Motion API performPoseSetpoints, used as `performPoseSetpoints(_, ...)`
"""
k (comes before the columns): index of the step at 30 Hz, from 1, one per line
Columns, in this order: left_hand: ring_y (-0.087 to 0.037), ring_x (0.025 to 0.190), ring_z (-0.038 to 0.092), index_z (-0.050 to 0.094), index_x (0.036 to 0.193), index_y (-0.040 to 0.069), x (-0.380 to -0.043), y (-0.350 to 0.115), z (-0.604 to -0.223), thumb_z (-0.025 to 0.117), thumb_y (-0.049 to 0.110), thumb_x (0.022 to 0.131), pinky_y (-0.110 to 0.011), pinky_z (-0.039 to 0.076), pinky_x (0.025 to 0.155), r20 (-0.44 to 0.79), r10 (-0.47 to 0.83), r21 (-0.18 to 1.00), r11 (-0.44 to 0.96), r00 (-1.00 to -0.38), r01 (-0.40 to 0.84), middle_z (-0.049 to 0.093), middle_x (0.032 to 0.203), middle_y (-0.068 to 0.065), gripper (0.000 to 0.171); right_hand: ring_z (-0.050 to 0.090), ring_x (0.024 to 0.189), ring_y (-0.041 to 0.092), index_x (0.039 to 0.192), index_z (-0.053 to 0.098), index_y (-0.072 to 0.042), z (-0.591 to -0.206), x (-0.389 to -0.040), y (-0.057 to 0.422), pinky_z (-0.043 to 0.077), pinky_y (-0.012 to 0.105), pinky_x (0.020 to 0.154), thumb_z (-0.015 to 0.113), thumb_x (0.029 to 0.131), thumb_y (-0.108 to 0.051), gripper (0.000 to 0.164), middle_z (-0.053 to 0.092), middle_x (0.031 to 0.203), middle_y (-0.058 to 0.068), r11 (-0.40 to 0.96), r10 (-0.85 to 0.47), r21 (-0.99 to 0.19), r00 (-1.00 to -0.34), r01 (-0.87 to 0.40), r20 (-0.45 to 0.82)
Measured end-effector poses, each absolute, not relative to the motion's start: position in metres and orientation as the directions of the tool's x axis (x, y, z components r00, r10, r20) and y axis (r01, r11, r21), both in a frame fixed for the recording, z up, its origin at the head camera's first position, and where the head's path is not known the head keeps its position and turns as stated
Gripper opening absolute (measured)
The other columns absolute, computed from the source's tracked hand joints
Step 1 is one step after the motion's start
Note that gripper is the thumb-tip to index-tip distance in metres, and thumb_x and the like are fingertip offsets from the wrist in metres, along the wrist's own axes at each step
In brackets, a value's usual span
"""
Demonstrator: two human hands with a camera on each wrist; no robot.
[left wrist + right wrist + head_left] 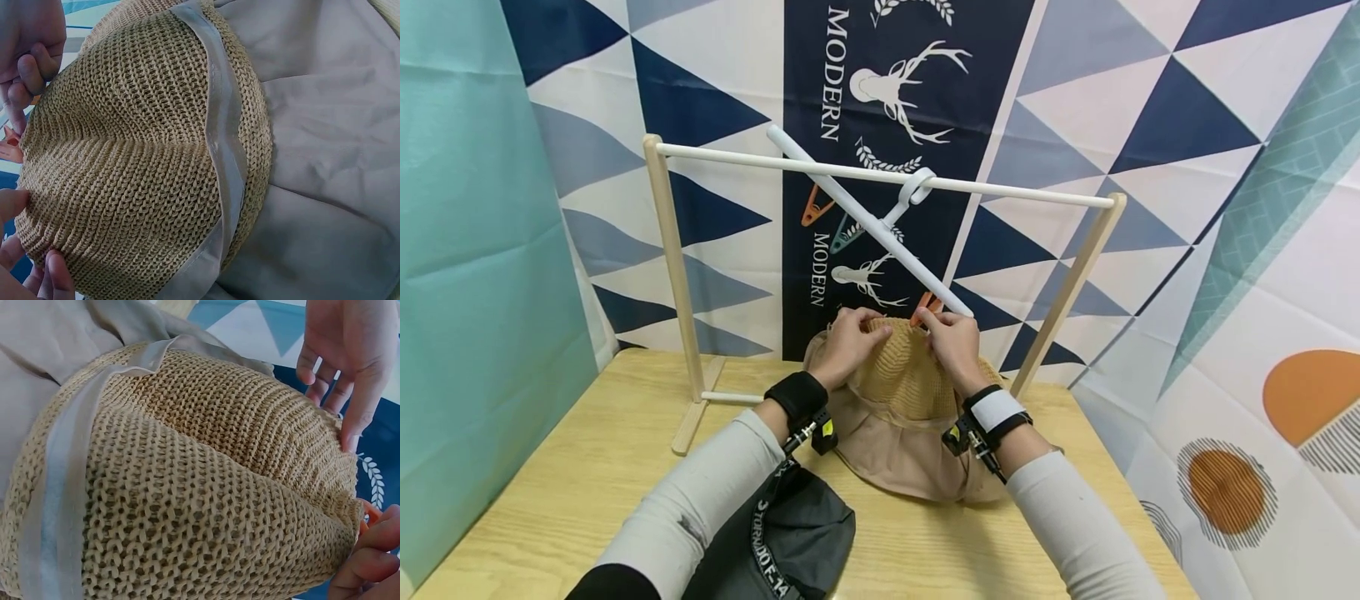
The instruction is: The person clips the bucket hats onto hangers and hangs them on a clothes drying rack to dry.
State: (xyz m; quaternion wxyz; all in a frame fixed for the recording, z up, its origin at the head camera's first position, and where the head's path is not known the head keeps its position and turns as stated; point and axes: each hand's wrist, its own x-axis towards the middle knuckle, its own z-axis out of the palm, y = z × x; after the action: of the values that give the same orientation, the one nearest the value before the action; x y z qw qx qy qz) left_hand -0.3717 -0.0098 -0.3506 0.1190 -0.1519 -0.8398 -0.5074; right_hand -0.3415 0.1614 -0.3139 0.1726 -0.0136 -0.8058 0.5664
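At frame centre I watch the left hand [850, 343] pinch a tan knitted hat [904, 379], the right hand [957, 343] an orange plastic clip [924, 307]; lower left, yellow wooden counter [550, 475] reaches its edge.

The tan hat [902, 375] looked bumpy to me, all knitted yarn, with a smooth cloth brim [880, 454]. The orange clip [928, 302] at the hat's top and the hanger [868, 218] above the hat looked like smooth plastic. Under the hat, the table [565, 483] looked like wood. In front of the hat, the dark cap [816, 508] was dull cloth.
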Motion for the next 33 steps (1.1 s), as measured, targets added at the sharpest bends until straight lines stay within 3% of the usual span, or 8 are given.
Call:
performPoseSetpoints(17, -0.025, 0.100, 0.052, 0.064, 0.125, 0.008, -0.372, -0.011, -0.352, 0.068, 0.032, 0.092, -0.033, 0.046, 0.082, 0.377, 0.118, 0.808, 0.443, -0.919, 0.388, 0.055, 0.112, -0.012, 0.042, 0.044, 0.039, 0.008, 0.097, 0.074, 0.001, -0.322, -0.336, 0.166, 0.034, 0.023, 0.040, 0.067, 0.093, -0.029, 0.030, 0.055, 0.052, 0.002, 0.421, 0.165, -0.886, -0.944, -0.194, 0.285)
performPoseSetpoints(33, -0.025, 0.102, 0.049, 0.061, 0.128, 0.007, -0.370, -0.012, -0.355, 0.070, 0.027, 0.091, -0.032, 0.044, 0.083, 0.363, 0.113, 0.826, 0.420, -0.925, 0.376, 0.054, 0.115, -0.013, 0.043, 0.053, 0.046, 0.010, 0.098, 0.069, 0.003, -0.333, -0.332, 0.170, 0.040, 0.022, 0.044, 0.067, 0.092, -0.014, 0.018, 0.063, 0.062, 0.007, 0.361, 0.208, -0.904, -0.926, -0.228, 0.316)
